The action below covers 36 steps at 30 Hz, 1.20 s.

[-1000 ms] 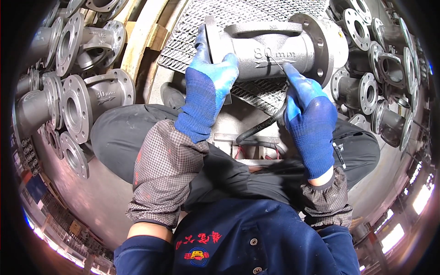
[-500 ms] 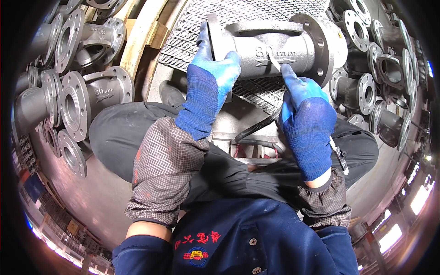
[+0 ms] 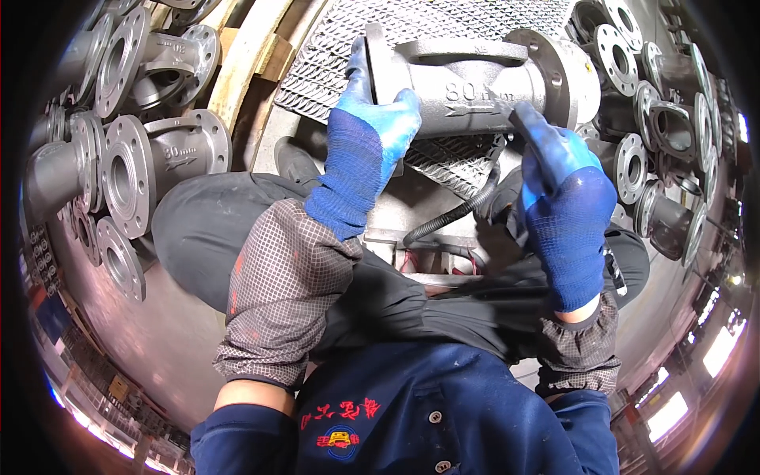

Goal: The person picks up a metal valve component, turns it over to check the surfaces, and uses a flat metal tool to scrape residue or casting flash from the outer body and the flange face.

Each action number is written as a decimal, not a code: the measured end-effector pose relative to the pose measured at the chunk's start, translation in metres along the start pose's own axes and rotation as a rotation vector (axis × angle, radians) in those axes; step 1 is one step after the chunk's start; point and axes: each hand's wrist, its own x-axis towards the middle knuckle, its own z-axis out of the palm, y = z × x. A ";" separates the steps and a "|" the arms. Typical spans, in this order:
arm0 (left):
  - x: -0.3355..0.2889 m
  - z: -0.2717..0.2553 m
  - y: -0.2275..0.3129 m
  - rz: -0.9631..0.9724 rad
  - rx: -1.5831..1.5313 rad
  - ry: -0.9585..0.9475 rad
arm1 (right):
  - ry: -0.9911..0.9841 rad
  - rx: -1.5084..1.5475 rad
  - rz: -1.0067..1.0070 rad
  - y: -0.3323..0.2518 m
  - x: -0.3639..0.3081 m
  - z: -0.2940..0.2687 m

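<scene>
A grey cast valve body (image 3: pixel 475 87) with round end flanges and raised lettering lies sideways before me. My left hand (image 3: pixel 378 119) is closed on its left flange, thumb on the near side and fingers behind. My right hand (image 3: pixel 564 170) is just below the right part of the body, its forefinger stretched toward the casting. It is closed round a slim tool (image 3: pixel 613 269), whose rear end shows beside the wrist. The tool's front tip is hidden or blurred, so I cannot tell whether it touches the metal.
The casting rests over a metal mesh grating (image 3: pixel 455 162). A black corrugated hose (image 3: pixel 451 218) curves below it. Similar flanged castings are stacked at left (image 3: pixel 131 178) and right (image 3: pixel 629 166). A wooden pallet (image 3: pixel 245 67) stands at the upper left.
My right hand has moved right and slightly down with the tool, away from the lettering where its pale tip showed before. My left hand stays on the flange.
</scene>
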 end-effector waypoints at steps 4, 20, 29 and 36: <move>-0.001 0.004 -0.002 0.105 0.029 0.068 | -0.008 -0.027 -0.146 0.014 0.007 -0.001; 0.000 0.003 -0.003 0.127 0.097 0.065 | -0.237 -0.381 -0.361 0.007 0.035 -0.012; 0.000 0.002 -0.001 0.101 0.050 0.028 | -0.200 -0.399 -0.375 0.006 0.038 -0.010; 0.004 -0.003 -0.004 -0.014 -0.093 -0.033 | -0.111 -0.285 -0.375 0.011 0.043 -0.012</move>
